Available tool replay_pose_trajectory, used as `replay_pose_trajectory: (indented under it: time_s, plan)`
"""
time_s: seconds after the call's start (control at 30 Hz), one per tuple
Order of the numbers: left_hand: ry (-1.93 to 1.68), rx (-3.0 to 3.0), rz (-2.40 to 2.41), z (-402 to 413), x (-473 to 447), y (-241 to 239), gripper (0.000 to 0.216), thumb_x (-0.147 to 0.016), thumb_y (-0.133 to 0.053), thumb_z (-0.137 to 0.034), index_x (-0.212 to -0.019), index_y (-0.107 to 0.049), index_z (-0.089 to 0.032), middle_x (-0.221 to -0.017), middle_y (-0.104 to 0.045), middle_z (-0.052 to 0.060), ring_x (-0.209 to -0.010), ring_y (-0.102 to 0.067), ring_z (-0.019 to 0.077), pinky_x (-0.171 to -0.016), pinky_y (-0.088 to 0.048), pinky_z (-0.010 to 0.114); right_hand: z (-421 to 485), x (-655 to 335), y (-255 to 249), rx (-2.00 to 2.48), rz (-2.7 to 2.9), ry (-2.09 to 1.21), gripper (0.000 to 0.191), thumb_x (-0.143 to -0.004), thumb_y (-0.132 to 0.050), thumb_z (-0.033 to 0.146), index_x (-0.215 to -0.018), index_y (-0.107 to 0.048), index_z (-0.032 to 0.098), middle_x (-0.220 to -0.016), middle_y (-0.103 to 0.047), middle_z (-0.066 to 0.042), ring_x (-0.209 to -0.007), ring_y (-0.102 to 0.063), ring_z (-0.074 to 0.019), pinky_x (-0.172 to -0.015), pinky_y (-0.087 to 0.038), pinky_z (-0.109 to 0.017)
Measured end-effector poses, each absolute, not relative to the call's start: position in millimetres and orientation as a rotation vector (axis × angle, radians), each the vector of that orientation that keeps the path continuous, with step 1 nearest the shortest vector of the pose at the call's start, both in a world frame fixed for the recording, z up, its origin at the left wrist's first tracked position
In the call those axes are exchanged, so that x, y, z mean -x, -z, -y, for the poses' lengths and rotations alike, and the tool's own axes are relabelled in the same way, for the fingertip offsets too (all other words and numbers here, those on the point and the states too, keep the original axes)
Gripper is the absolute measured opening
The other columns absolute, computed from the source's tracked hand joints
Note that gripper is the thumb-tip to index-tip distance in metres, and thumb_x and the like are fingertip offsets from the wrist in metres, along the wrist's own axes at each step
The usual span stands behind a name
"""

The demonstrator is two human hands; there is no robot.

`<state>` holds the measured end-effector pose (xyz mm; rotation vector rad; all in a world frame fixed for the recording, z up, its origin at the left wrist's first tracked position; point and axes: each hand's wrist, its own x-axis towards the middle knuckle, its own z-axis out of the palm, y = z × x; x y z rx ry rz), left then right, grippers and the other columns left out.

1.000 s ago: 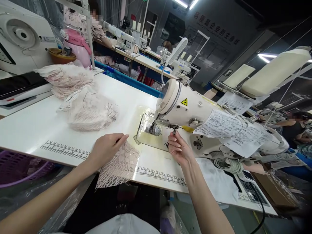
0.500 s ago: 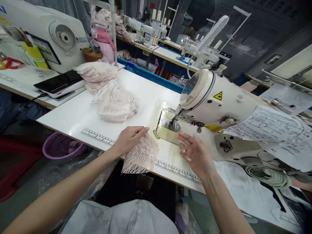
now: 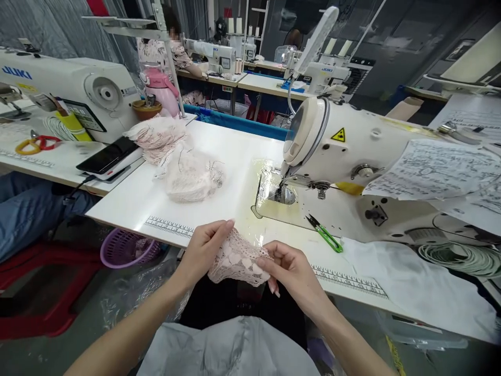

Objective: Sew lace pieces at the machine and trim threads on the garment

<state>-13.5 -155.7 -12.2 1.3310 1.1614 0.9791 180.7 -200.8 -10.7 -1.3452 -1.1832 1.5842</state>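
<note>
A piece of pale pink lace fabric (image 3: 239,261) is stretched between my two hands at the table's front edge. My left hand (image 3: 209,245) pinches its left upper corner between thumb and fingers. At the right end, my right hand (image 3: 287,266) grips the lace, thumb on top. Beyond them stands the white sewing machine (image 3: 313,141), its needle area (image 3: 279,192) apart from the lace. Green thread snips (image 3: 325,234) lie on the table to the right of my right hand. A heap of similar lace pieces (image 3: 191,175) rests on the table at the left.
Another lace stack (image 3: 158,133) lies farther back, near a black phone (image 3: 109,156). A second sewing machine (image 3: 90,89) stands at left. White cloth (image 3: 410,282) covers the table's right part. A purple basket (image 3: 129,250) sits below the left edge. A person (image 3: 188,55) sits farther back.
My right hand has come back from beside the needle area and taken hold of the lace. The lace is raised and now held by both hands. The green snips have come into sight.
</note>
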Motion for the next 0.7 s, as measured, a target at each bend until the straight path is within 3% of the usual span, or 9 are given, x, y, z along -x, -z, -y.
replay_pose_trajectory:
  time_s: [0.7]
  plan:
    - [-0.927, -1.128, -1.158, 180.5, 0.2, 20.2, 0.055, -0.08, -0.062, -0.062, -0.058, -0.038, -0.018, -0.056, -0.031, -0.005, -0.053, -0.028, 0.0094, -0.05, -0.026, 0.022, 221.8, -195.7, 19.0, 1.286, 1.015, -1.66, 0.04, -0.07, -0.081, 0.049, -0.083, -0.059, 0.018, -0.051, -0.047, 0.009, -0.039, -0.047, -0.0066, -0.039, -0.039, -0.018]
